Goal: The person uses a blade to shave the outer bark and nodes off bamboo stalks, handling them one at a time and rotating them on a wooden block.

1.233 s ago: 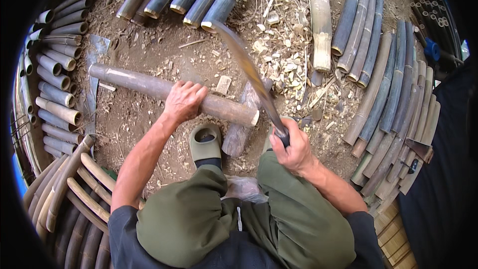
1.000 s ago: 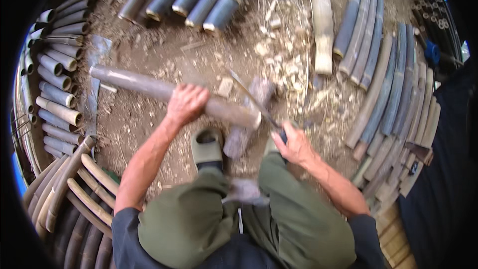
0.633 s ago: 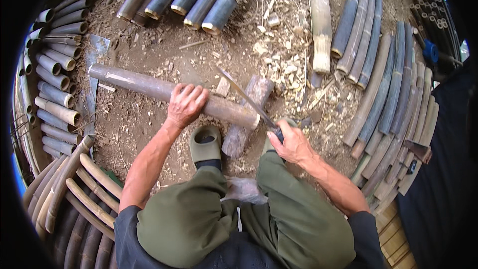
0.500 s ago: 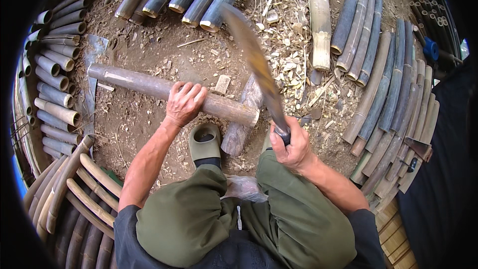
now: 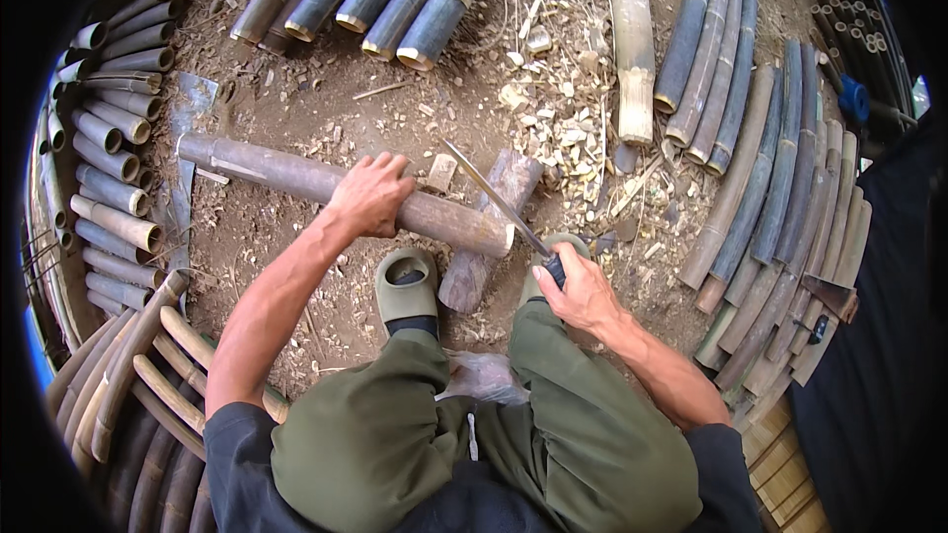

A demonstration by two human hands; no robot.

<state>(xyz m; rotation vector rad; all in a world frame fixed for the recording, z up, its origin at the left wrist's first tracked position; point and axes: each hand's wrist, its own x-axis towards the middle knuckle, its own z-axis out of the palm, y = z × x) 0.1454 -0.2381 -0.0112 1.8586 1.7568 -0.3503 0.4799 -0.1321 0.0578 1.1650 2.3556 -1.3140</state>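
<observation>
My left hand (image 5: 373,195) is closed over a brown bamboo piece (image 5: 281,170) that lies slanting from the left toward the middle. The right end of the bamboo rests across a short wooden log (image 5: 466,281) on the ground. In my right hand (image 5: 581,288) is the dark handle of a machete, gripped beside that end. The machete blade (image 5: 484,181) appears nearly edge-on, slanting up and left over the bamboo close to its right end. Whether the blade touches the bamboo, I cannot tell.
Pale wood chips (image 5: 573,138) litter the soil past the log. Dark bamboo lengths (image 5: 434,10) lie at the back, with more bamboo (image 5: 780,168) on the right. Cut bamboo pieces (image 5: 118,163) are stacked at left above curved bamboo strips (image 5: 168,385). A hatchet (image 5: 829,294) rests at right.
The machete, earlier raised and blurred with its broad side showing, has come down and turned edge-on over the bamboo. My left hand has shifted slightly along the bamboo to the right.
</observation>
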